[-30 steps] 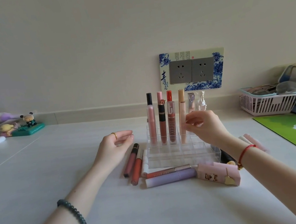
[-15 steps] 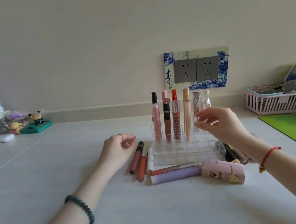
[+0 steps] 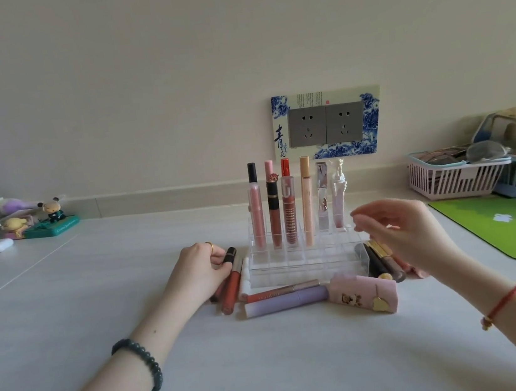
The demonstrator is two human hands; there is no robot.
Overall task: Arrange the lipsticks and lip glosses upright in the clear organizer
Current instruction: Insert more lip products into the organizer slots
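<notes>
Up on the wall behind everything, a double socket (image 3: 327,123) is framed by a blue-and-white surround, and a big blue 青 can be read on its left side. The smaller characters beside it can't be made out. Some lettering is printed along the slim coral tube (image 3: 282,291) too, but it's way too small to read.

The left hand (image 3: 199,268) is rested on the counter (image 3: 97,282) just left of the clear organizer (image 3: 304,255). Its curled fingers (image 3: 218,260) are closed round the top end of a dark-capped gloss (image 3: 229,255) that is lying there. The right hand (image 3: 406,235) is held in the air by the organizer's right front corner, fingers loosely bent, nothing gripped. A few dark tubes (image 3: 377,261) are laid on the counter right under it.

Six sticks are stood upright in the organizer's back row: a pink gloss (image 3: 256,208), a brown gloss (image 3: 275,216), a red-capped gloss (image 3: 290,217), a peach tube (image 3: 307,202), a silvery stick (image 3: 323,196) and a white ornate tube (image 3: 338,194). Laid flat round the front are an orange-red gloss (image 3: 230,284), a white tube (image 3: 244,279), the slim coral one, a lilac tube (image 3: 287,301) and a pink case (image 3: 363,298) with a gold heart charm. Far right, a pink basket (image 3: 451,176) is filled with odds and ends that can't be identified.
</notes>
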